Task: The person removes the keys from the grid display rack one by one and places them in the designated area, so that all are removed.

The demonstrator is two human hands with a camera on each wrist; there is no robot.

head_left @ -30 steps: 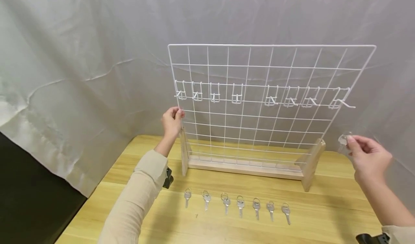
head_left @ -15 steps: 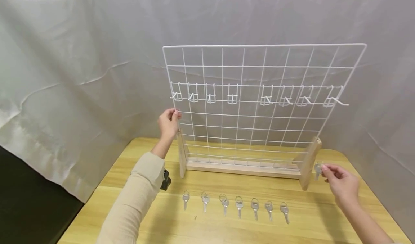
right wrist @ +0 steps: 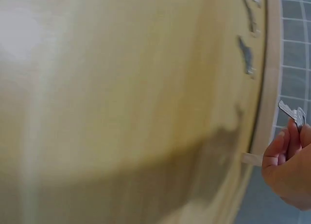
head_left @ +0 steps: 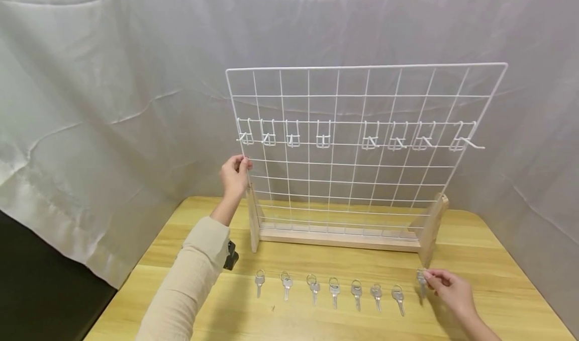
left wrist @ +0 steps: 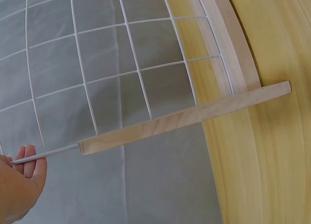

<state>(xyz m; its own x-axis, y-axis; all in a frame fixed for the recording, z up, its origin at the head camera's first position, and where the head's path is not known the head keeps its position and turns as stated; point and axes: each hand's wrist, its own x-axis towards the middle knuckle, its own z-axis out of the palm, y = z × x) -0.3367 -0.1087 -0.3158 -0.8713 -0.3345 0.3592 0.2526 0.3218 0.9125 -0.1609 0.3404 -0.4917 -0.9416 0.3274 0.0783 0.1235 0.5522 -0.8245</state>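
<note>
My left hand [head_left: 235, 176] pinches the left edge wire of a white wire grid rack [head_left: 344, 166], just above its wooden side post [left wrist: 180, 118]. In the right wrist view a silver key [right wrist: 291, 110] sticks out from the fingertips of my right hand [right wrist: 290, 161], which pinches it. The head view has this hand low over the table, to the right of a row of several keys [head_left: 334, 292] with rings. Single hooks [head_left: 323, 141] hang in one row across the grid, and none carries a key. The rack stands upright in a wooden base [head_left: 339, 238].
The yellow wooden table [head_left: 362, 326] bears the rack and keys. A tiny speck [head_left: 273, 308] lies in front of the row. Grey cloth [head_left: 135, 104] hangs behind and at both sides. A black device [head_left: 231, 255] is strapped at the left wrist.
My right hand has come down and left with the key, from beside the rack to near the right end of the key row. The left hand stays on the grid's edge.
</note>
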